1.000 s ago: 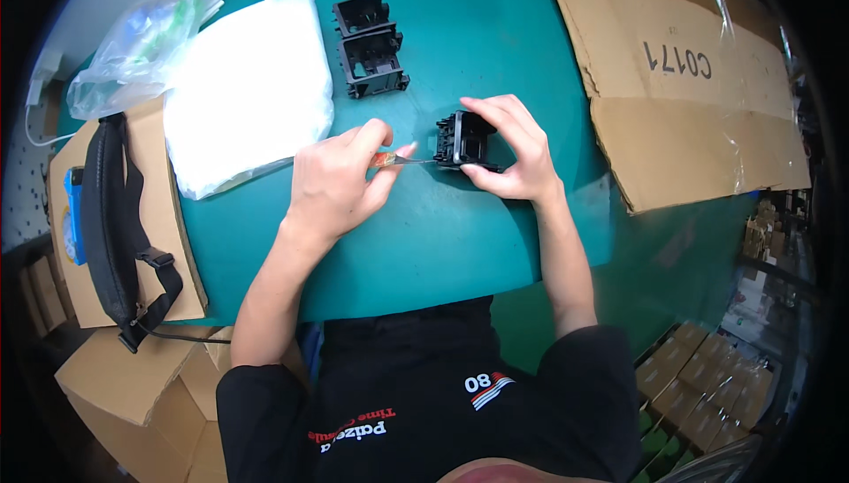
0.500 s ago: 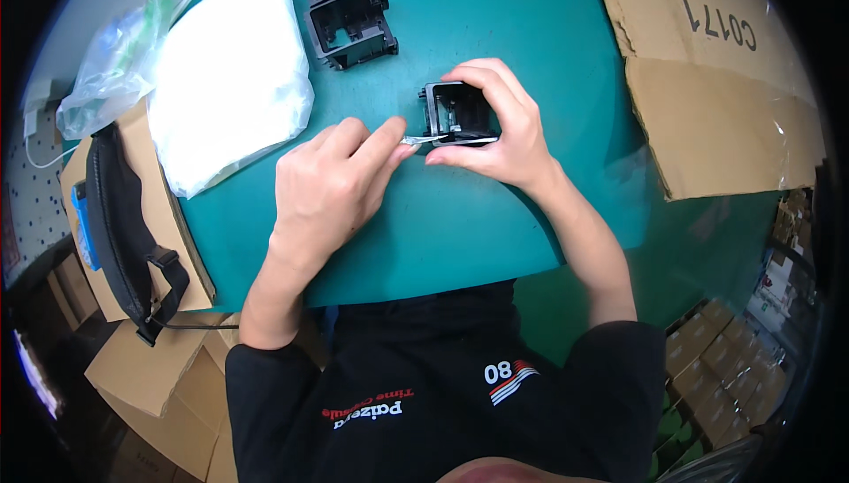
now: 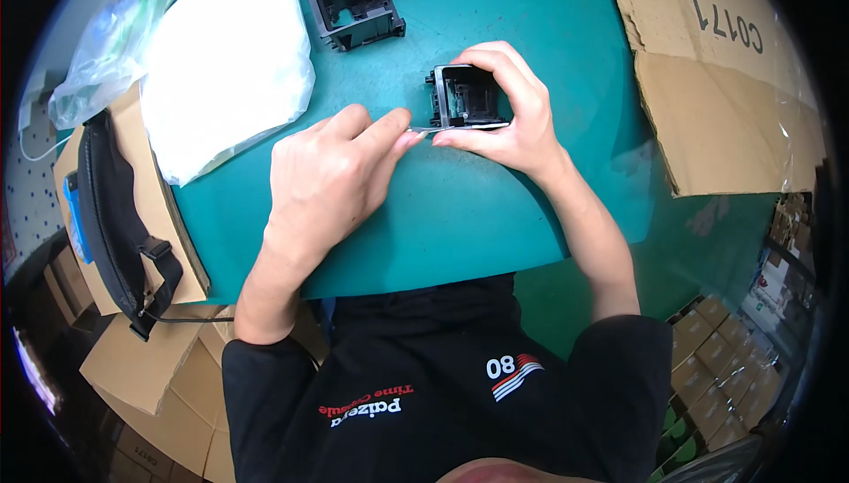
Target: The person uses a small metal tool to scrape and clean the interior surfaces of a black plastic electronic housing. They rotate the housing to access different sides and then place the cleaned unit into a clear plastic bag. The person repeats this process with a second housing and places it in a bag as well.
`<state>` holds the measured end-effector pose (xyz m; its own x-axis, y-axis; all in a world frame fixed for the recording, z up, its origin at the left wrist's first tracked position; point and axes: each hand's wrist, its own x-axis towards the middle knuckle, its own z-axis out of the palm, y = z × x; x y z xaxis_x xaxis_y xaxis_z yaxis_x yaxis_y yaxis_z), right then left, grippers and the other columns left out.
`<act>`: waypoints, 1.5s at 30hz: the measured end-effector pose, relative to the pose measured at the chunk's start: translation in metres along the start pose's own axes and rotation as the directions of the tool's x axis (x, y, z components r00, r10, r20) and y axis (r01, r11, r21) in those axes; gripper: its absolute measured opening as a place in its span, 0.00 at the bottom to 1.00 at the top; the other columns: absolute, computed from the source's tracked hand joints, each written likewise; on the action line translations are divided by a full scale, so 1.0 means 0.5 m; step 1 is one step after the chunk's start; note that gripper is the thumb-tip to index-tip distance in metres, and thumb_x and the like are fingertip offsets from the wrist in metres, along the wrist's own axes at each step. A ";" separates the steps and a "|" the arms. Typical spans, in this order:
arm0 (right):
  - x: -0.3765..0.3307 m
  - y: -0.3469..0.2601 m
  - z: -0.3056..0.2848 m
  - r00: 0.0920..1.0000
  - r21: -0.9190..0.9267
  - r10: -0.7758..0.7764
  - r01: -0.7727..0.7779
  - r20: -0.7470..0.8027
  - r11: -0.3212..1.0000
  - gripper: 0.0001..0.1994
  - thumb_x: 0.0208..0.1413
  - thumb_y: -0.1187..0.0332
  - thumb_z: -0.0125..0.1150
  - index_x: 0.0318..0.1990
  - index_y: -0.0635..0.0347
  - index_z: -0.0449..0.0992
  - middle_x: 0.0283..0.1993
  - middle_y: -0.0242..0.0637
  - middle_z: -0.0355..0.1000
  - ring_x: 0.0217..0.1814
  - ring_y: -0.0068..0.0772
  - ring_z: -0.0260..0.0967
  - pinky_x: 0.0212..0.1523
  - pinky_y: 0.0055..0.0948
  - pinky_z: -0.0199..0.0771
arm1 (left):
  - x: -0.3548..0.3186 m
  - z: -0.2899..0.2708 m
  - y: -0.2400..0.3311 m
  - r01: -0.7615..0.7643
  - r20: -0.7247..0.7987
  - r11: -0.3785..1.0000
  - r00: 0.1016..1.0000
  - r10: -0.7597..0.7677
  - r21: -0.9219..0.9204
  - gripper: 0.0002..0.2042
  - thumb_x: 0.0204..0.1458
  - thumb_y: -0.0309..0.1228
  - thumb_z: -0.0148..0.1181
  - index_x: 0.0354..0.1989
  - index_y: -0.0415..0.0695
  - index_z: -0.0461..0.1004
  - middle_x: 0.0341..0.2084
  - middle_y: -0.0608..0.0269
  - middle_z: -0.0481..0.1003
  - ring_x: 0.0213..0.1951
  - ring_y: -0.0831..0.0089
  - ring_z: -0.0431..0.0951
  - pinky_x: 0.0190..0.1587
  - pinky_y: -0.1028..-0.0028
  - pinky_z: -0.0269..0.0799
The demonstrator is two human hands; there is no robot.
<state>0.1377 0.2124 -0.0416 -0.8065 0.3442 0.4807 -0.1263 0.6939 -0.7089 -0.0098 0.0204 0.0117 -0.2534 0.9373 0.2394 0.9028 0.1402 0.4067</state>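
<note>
My right hand (image 3: 522, 116) is closed around a black plastic housing (image 3: 478, 98), an open box shape with small parts inside. The fingers curl over its far side and the thumb presses under its near side, where a pale strip runs along the edge. My left hand (image 3: 332, 169) pinches a thin silvery tool (image 3: 422, 130), perhaps tweezers. Its end meets the near left corner of the housing; the very tip is too small to make out. Farther off on the green table lie more black housings (image 3: 355, 11) of the same kind.
A large white plastic bag (image 3: 232, 67) lies on the left of the green table (image 3: 424, 235). Beyond it is a clear bag (image 3: 110, 63). A black waist bag (image 3: 115, 209) rests on cardboard at far left. An opened cardboard box (image 3: 725, 111) stands on the right.
The tool's end has shifted from inside the housing to its near left corner. The housing is tilted a little differently in my right hand. The whole view has shifted slightly.
</note>
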 end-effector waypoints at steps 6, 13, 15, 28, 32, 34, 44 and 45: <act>0.003 0.001 0.001 1.000 0.020 0.003 -0.004 0.012 1.000 0.35 0.31 0.58 0.89 0.48 0.64 0.77 0.45 0.44 0.76 0.45 0.42 0.76 0.47 0.34 0.80 | 0.004 -0.011 0.001 0.026 0.060 1.000 0.998 -0.026 0.009 0.07 0.57 0.36 0.68 0.41 0.51 0.84 0.19 0.64 0.69 0.19 0.62 0.73 0.22 0.65 0.67; 0.003 0.000 0.000 1.000 0.020 0.001 -0.002 0.015 1.000 0.35 0.31 0.58 0.89 0.48 0.64 0.77 0.46 0.44 0.76 0.46 0.42 0.77 0.47 0.34 0.80 | 0.007 -0.013 0.004 0.045 0.085 0.999 0.995 -0.045 0.003 0.07 0.58 0.40 0.66 0.34 0.52 0.81 0.19 0.63 0.68 0.19 0.61 0.75 0.20 0.63 0.67; 0.000 0.000 0.000 0.999 0.034 0.033 -0.035 0.040 0.999 0.36 0.31 0.58 0.89 0.49 0.65 0.77 0.47 0.44 0.76 0.49 0.41 0.75 0.50 0.35 0.77 | 0.008 -0.011 0.003 0.054 0.082 0.998 0.995 -0.053 -0.013 0.09 0.59 0.42 0.65 0.31 0.53 0.79 0.18 0.63 0.67 0.19 0.61 0.75 0.19 0.63 0.66; -0.002 0.002 -0.002 0.997 0.025 0.053 -0.054 0.056 0.998 0.37 0.31 0.56 0.89 0.49 0.65 0.77 0.48 0.44 0.76 0.51 0.42 0.75 0.52 0.36 0.76 | 0.022 -0.014 0.004 0.055 0.118 0.998 0.992 -0.054 -0.007 0.06 0.59 0.39 0.66 0.37 0.51 0.82 0.19 0.62 0.69 0.19 0.59 0.74 0.21 0.63 0.67; 0.004 -0.001 -0.002 0.999 0.016 0.025 -0.026 0.029 1.000 0.34 0.32 0.58 0.88 0.49 0.62 0.78 0.46 0.43 0.77 0.47 0.43 0.77 0.49 0.35 0.80 | 0.016 -0.017 0.012 0.064 0.140 0.998 0.988 -0.063 0.002 0.08 0.60 0.41 0.63 0.32 0.53 0.79 0.19 0.63 0.69 0.21 0.60 0.77 0.22 0.63 0.70; 0.005 -0.001 -0.002 1.000 0.015 0.009 -0.009 0.021 1.000 0.34 0.33 0.58 0.88 0.48 0.63 0.78 0.46 0.44 0.77 0.47 0.43 0.77 0.49 0.35 0.80 | 0.019 -0.017 0.015 0.069 0.132 0.998 0.989 -0.069 0.011 0.08 0.60 0.41 0.63 0.32 0.53 0.79 0.19 0.63 0.69 0.21 0.60 0.77 0.22 0.63 0.70; 0.002 -0.002 -0.002 1.000 0.028 0.017 -0.018 0.017 0.999 0.34 0.33 0.58 0.88 0.48 0.62 0.78 0.46 0.43 0.77 0.47 0.42 0.76 0.49 0.35 0.79 | 0.020 -0.017 0.016 0.072 0.114 0.997 0.991 -0.073 0.015 0.06 0.59 0.37 0.66 0.40 0.50 0.84 0.20 0.61 0.70 0.20 0.59 0.75 0.23 0.64 0.67; 0.004 -0.002 -0.002 1.000 0.030 0.015 -0.015 0.019 0.999 0.34 0.33 0.58 0.88 0.48 0.62 0.78 0.46 0.43 0.77 0.47 0.42 0.76 0.50 0.35 0.79 | 0.019 -0.016 0.015 0.075 0.110 0.997 0.991 -0.077 0.021 0.06 0.59 0.37 0.66 0.40 0.50 0.84 0.20 0.61 0.70 0.20 0.59 0.75 0.23 0.64 0.67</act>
<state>0.1370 0.2129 -0.0394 -0.8193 0.3422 0.4600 -0.1314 0.6689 -0.7316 -0.0082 0.0280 0.0242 -0.2822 0.9531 0.1093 0.8882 0.2165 0.4052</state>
